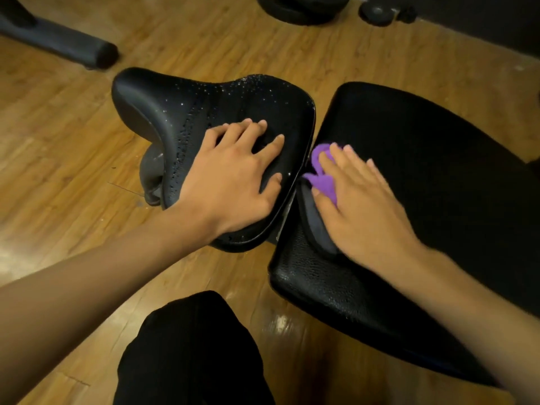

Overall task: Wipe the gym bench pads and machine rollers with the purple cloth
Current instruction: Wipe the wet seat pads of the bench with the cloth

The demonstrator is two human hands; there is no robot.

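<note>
Back pad (423, 176): right side, long axis running away rightward. Seat pad (204, 106): left, droplets across its far half. My left hand (233, 171) lies flat near the seat's right edge, fingers spread, holding nothing. My right hand (359, 200) presses the purple cloth (323, 179) under straight fingers onto the back pad's left edge, beside the gap.

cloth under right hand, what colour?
Purple cloth, pressed under the right hand; head view.

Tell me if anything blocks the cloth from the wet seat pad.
Yes. The left hand lies flat on the seat pad, right beside the cloth, which the right hand presses at the back pad's edge.
</note>
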